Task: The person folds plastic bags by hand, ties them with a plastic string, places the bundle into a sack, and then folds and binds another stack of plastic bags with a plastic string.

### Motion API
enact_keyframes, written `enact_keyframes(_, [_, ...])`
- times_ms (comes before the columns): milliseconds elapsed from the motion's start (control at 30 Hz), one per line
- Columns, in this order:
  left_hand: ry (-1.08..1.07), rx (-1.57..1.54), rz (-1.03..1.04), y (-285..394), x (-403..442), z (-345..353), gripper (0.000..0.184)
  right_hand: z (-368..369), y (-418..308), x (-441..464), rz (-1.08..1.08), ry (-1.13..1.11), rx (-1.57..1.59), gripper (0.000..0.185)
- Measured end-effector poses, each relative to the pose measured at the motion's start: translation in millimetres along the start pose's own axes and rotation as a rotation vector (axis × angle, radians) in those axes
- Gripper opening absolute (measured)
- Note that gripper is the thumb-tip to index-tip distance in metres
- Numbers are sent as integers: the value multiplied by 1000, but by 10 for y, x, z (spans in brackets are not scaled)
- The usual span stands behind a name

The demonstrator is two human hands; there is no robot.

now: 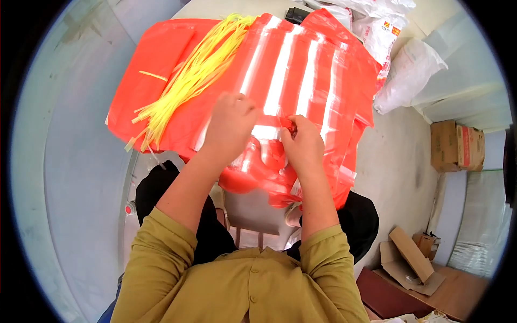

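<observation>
Red plastic sheeting (293,70) with bright white stripes spreads over the table in front of me and hangs over its near edge toward my lap. My right hand (306,142) pinches a gathered bit of this red plastic between thumb and fingers. Just left of it, my left hand (231,124) is raised over the sheeting with its fingers curled. Motion blurs those fingertips, so I cannot make out whether they hold anything. A bundle of thin yellow plastic strips (196,75) lies to the left, on a smooth folded red piece (148,59).
White printed sacks (379,35) and a white plastic bag (412,70) stand beyond the table at the back right. Cardboard boxes (455,145) sit by the right wall. An opened carton (409,261) lies at lower right. A pale wall (75,161) runs along the left.
</observation>
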State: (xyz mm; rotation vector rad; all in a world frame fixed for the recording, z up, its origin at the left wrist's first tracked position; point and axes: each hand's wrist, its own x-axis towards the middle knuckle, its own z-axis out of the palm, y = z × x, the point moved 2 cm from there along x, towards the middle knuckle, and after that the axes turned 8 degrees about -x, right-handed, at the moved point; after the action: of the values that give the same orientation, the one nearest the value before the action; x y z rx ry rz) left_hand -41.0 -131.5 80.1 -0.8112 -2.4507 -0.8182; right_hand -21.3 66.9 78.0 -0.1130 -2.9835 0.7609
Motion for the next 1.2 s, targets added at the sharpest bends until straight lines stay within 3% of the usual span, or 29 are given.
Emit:
enact_keyframes(100, [-71, -217, 161, 190, 0, 118, 36, 37, 39, -30, -64, 63, 22, 25])
enact_keyframes(200, [-239, -216, 77, 233, -42, 173, 37, -61, 50, -133, -98, 172, 51, 22])
enact_keyframes(300, [-268, -232, 66, 231, -52, 160, 38, -260, 67, -371, -498, 170, -5, 28])
enact_keyframes(400, [-282, -232, 48, 264, -57, 122, 40, -160, -11, -609, -675, 114, -81, 38])
enact_keyframes(433, [-288, -230, 48, 273, -59, 111, 41, -101, -13, -661, -678, 190, -131, 33])
enact_keyframes(533, [-310, -214, 40, 307, -70, 47, 43, -22, 32, -620, -628, 270, -54, 26])
enact_keyframes(633, [-297, -210, 22, 374, -68, 8, 44, -118, 36, -568, -472, 201, 142, 21])
enact_keyframes(733, [-251, -220, -15, 359, -80, 110, 43, -208, 30, -534, -495, 188, 143, 19])
enact_keyframes(833, [-275, -233, -66, 301, -83, 187, 37, -263, 219, -553, -325, 375, 52, 24])
enact_keyframes(933, [-232, -371, -157, 228, -41, 208, 26, -391, 750, -488, -9, 520, 157, 36])
enact_keyframes(1033, [-183, -516, -299, 237, 12, 160, 20, -430, 1108, -462, 164, 276, 817, 54])
enact_keyframes(1133, [-166, -646, -442, 264, 38, 98, 21, -426, 1144, -397, 149, 189, 759, 60])
enact_keyframes(1200, [-186, -668, -472, 250, 52, 96, 23, -451, 1006, -361, 202, 186, 893, 63])
